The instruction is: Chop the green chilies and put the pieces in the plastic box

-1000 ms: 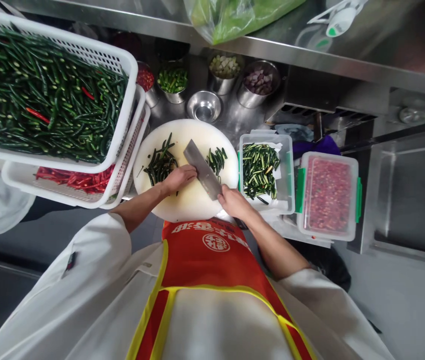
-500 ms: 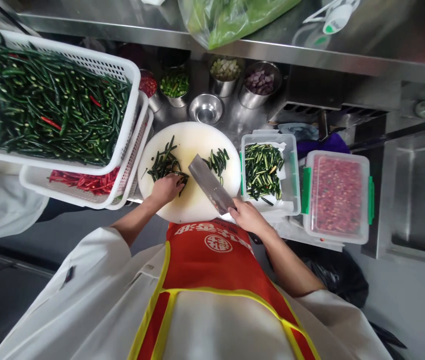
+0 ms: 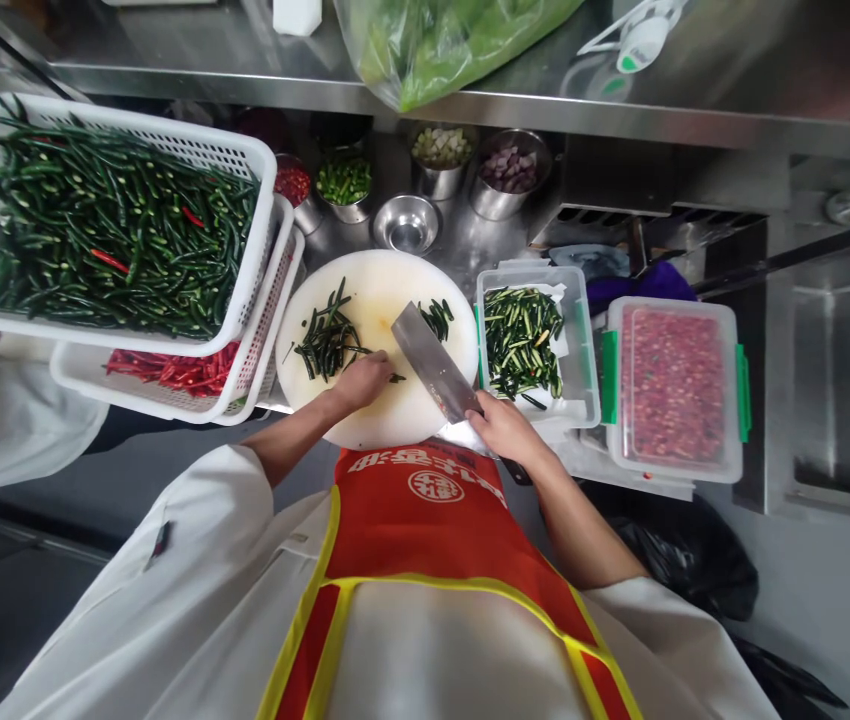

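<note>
My right hand (image 3: 501, 428) is closed round the handle of a cleaver (image 3: 432, 362), its broad blade slanting across the right part of a round white cutting board (image 3: 387, 425). My left hand (image 3: 365, 382) is closed on a green chili, whose dark end (image 3: 396, 378) sticks out toward the blade. Left of the blade lies a loose pile of whole green chilies (image 3: 327, 340), just beyond my left hand. Behind the blade, at the board's right, is a small heap of cut green chilies (image 3: 438, 318), partly covered by the cleaver.
A white basket of green chilies (image 3: 241, 345) sits on baskets with red chilies (image 3: 177, 370) at left. On the right are an open tub of cut chilies (image 3: 590, 385) and a lidded tub (image 3: 676, 385). Metal pots (image 3: 500, 205) and a steel bowl (image 3: 406, 225) stand behind, under a shelf (image 3: 245, 85).
My left hand has moved right, away from the chili pile toward the cleaver, with a chili in its fingers. The cleaver has shifted slightly right.
</note>
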A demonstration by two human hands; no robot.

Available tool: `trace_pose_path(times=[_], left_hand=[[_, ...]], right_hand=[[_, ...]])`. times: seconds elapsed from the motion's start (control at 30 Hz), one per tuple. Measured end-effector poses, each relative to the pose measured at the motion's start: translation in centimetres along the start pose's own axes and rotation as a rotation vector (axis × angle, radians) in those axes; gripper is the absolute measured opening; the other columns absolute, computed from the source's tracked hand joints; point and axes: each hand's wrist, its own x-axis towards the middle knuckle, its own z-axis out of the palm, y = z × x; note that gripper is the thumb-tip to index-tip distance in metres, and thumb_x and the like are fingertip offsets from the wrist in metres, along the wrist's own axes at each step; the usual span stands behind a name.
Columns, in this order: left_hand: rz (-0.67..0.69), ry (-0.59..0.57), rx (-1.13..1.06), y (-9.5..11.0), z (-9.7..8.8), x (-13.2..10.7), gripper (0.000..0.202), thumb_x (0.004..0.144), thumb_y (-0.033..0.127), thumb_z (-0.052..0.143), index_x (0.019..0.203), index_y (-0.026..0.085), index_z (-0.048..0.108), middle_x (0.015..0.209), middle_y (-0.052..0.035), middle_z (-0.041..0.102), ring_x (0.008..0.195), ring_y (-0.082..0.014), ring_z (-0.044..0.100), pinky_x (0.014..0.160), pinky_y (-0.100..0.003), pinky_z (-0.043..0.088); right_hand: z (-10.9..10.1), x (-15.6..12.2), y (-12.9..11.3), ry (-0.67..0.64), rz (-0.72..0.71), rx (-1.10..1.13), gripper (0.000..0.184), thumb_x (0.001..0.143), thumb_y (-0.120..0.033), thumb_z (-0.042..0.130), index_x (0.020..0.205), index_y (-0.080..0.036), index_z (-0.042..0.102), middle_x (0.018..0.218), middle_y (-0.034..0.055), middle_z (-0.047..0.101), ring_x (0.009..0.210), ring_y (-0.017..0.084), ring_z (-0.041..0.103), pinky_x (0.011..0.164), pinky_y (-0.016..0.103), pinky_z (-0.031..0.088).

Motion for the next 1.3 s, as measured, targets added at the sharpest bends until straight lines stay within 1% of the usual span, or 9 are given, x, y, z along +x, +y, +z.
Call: trace_pose_path(times=[0.13, 0.27, 0.43, 0.57, 0.7, 0.8, 1.0, 1.1, 1.3], left_hand=[[0.19, 0.097, -0.06, 0.3, 0.4, 2.1, 0.027, 0.098, 0.019, 0.045, 0.091, 0.016, 0.07, 0.099, -0.0097, 0.064, 0.092, -0.0203, 0.063, 0.082, -0.03, 0.052], [0.223, 0.241, -0.141, -1.0, 1.0, 3.7, 0.025, 0.098, 0.022, 0.046, 0.097, 0.016, 0.07, 0.105, -0.0087, 0.066, 0.095, -0.0188, 0.064, 0.088, -0.03, 0.054], [0.328, 0.301, -0.147, -2.7, 1.8, 3.5, 0.022, 0.097, 0.02, 0.051, 0.104, 0.017, 0.071, 0.113, -0.01, 0.067, 0.104, -0.0201, 0.064, 0.094, -0.033, 0.055], [0.34, 0.344, -0.151, -2.9, 2.3, 3.0, 0.025, 0.1, 0.024, 0.048, 0.104, 0.017, 0.071, 0.113, -0.0109, 0.067, 0.105, -0.02, 0.063, 0.094, -0.034, 0.055], [0.347, 0.348, -0.153, -2.7, 2.3, 3.1, 0.025, 0.1, 0.023, 0.048, 0.101, 0.017, 0.072, 0.11, -0.0108, 0.068, 0.104, -0.0195, 0.063, 0.094, -0.034, 0.055], [0.347, 0.348, -0.147, -2.6, 2.3, 3.4, 0.025, 0.1, 0.023, 0.047, 0.099, 0.017, 0.071, 0.108, -0.0102, 0.068, 0.103, -0.0193, 0.063, 0.092, -0.033, 0.055], [0.321, 0.369, -0.162, -2.4, 2.7, 3.4, 0.026, 0.101, 0.025, 0.047, 0.097, 0.017, 0.071, 0.107, -0.01, 0.069, 0.102, -0.019, 0.063, 0.092, -0.032, 0.054], [0.29, 0.368, -0.186, -2.4, 3.0, 3.4, 0.026, 0.101, 0.025, 0.046, 0.099, 0.017, 0.071, 0.109, -0.0106, 0.068, 0.104, -0.0187, 0.063, 0.094, -0.032, 0.053], [0.282, 0.336, -0.16, -2.3, 3.2, 3.3, 0.026, 0.1, 0.024, 0.046, 0.1, 0.018, 0.071, 0.109, -0.01, 0.068, 0.105, -0.0196, 0.062, 0.095, -0.035, 0.053]], right_hand=[[-0.1, 0.1, -0.1, -0.009, 0.004, -0.021, 0.016, 0.098, -0.025, 0.044, 0.101, -0.017, 0.059, 0.096, 0.0109, 0.073, 0.092, 0.023, 0.067, 0.072, 0.028, 0.036], [-0.3, 0.2, -0.2, -0.012, 0.015, -0.061, 0.017, 0.099, -0.026, 0.043, 0.102, -0.018, 0.058, 0.097, 0.0109, 0.073, 0.092, 0.023, 0.068, 0.073, 0.029, 0.035], [-0.4, 0.1, -0.7, -0.011, 0.022, -0.076, 0.017, 0.099, -0.026, 0.044, 0.103, -0.017, 0.058, 0.096, 0.0118, 0.073, 0.091, 0.023, 0.067, 0.071, 0.028, 0.034], [-1.4, -0.8, -1.1, -0.046, 0.007, -0.082, 0.018, 0.099, -0.025, 0.043, 0.102, -0.016, 0.057, 0.096, 0.0123, 0.073, 0.09, 0.023, 0.067, 0.07, 0.028, 0.034], [-2.3, -1.6, -0.8, -0.081, -0.02, -0.112, 0.017, 0.099, -0.026, 0.043, 0.102, -0.016, 0.057, 0.092, 0.0116, 0.072, 0.086, 0.022, 0.067, 0.069, 0.028, 0.033], [-2.5, -1.7, -0.7, -0.099, -0.022, -0.166, 0.018, 0.1, -0.026, 0.042, 0.101, -0.016, 0.056, 0.09, 0.012, 0.072, 0.086, 0.023, 0.067, 0.069, 0.029, 0.033], [-2.5, -1.4, -1.0, -0.136, -0.027, -0.198, 0.018, 0.101, -0.024, 0.041, 0.104, -0.014, 0.055, 0.098, 0.0151, 0.073, 0.093, 0.024, 0.068, 0.073, 0.029, 0.036], [-1.7, -0.3, -1.5, -0.125, -0.018, -0.208, 0.02, 0.101, -0.025, 0.04, 0.106, -0.013, 0.055, 0.099, 0.0164, 0.073, 0.095, 0.025, 0.069, 0.075, 0.029, 0.038], [-0.1, 4.4, -3.3, -0.029, 0.028, -0.189, 0.024, 0.101, -0.027, 0.039, 0.115, -0.013, 0.054, 0.101, 0.0163, 0.074, 0.094, 0.026, 0.069, 0.075, 0.03, 0.041]])
